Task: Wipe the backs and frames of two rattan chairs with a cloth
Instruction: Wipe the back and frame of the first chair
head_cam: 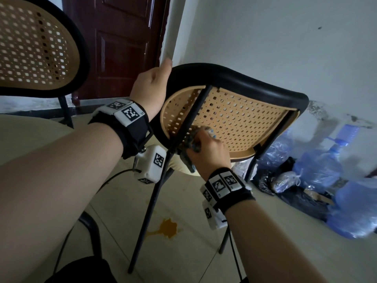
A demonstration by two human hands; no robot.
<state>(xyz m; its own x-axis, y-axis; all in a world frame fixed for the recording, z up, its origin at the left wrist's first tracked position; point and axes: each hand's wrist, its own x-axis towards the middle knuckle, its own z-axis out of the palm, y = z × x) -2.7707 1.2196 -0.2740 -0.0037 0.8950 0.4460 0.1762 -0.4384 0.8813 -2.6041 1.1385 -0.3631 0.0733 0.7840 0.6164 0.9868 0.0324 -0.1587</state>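
The left hand (151,86) has its grip curled over the black frame of the tipped rattan chair (230,117) in the middle, while the right hand (209,154) has its grip closed tight on a dark crumpled cloth (190,144), pressing it on the chair's woven back beside a thin black leg (155,186), with a second rattan chair (36,45) far left.

I count two rattan chairs: the tilted chair (230,117) and the upright chair (36,45). One cloth (190,144), one door (120,45), two hands, one floor stain (167,228).
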